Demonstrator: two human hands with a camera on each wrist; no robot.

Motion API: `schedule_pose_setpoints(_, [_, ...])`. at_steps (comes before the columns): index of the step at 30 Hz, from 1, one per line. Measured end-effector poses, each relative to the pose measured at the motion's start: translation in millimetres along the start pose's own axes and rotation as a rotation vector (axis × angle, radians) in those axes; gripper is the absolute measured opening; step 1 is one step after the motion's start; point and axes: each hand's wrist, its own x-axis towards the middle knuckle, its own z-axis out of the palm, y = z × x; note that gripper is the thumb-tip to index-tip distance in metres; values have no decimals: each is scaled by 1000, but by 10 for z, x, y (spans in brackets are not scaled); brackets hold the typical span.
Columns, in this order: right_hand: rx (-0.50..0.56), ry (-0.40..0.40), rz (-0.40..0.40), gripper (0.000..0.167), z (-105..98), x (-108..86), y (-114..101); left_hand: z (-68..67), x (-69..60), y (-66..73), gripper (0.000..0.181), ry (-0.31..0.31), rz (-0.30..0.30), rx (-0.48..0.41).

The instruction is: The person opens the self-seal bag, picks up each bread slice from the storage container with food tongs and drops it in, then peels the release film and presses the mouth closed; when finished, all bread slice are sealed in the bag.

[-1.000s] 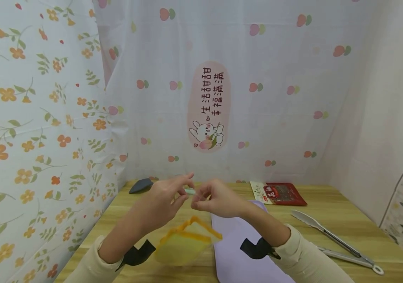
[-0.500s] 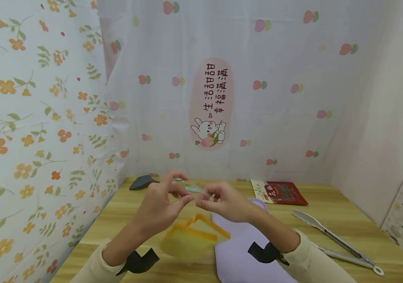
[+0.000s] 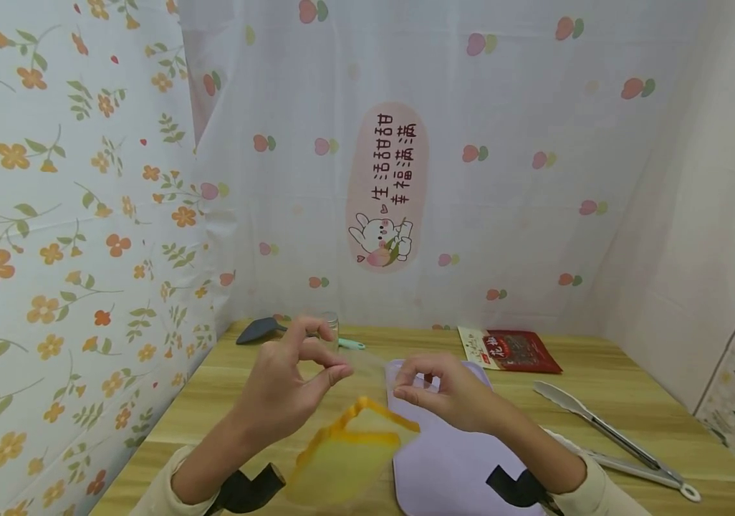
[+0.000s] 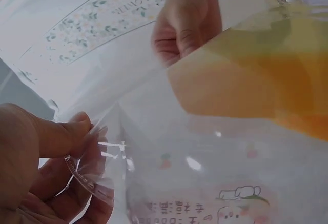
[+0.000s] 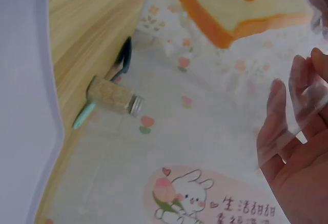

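Between my hands hangs a clear plastic bag [image 3: 348, 466] printed with orange-edged bread slices. My left hand [image 3: 293, 383] pinches one side of its mouth between thumb and index finger, the other fingers curved. On the opposite side, my right hand [image 3: 451, 390] pinches the film the same way. The left wrist view shows the stretched bag [image 4: 246, 85] running from my left hand [image 4: 56, 167] to my right hand [image 4: 189, 24]. In the right wrist view the bread print [image 5: 225, 14] is near the top and transparent film crosses the fingers of my right hand [image 5: 302, 147].
A lilac cutting board [image 3: 451, 466] lies below my right hand, with metal tongs [image 3: 632, 441] to its right. Behind stand a red spice packet [image 3: 516, 351], a small jar [image 5: 113, 96], a mint-green handle [image 3: 351, 345] and a dark spatula [image 3: 258, 330].
My hands have moved apart, the right one shifting right and slightly down, and the bag's mouth is now stretched between them. The jar and green handle are more visible in the head view.
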Motion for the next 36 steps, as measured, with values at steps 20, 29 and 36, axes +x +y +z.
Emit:
schedule_pose_setpoints(20, [-95, 117, -49, 22, -191, -412, 264, -36, -155, 20, 41, 102, -118, -178])
schedule_pose_setpoints(29, [84, 290, -68, 29, -176, -389, 293, -74, -178, -180, 17, 108, 22, -449])
schedule_pose_setpoints(36, [161, 451, -342, 31, -140, -278, 358, -75, -215, -413, 11, 101, 241, -638])
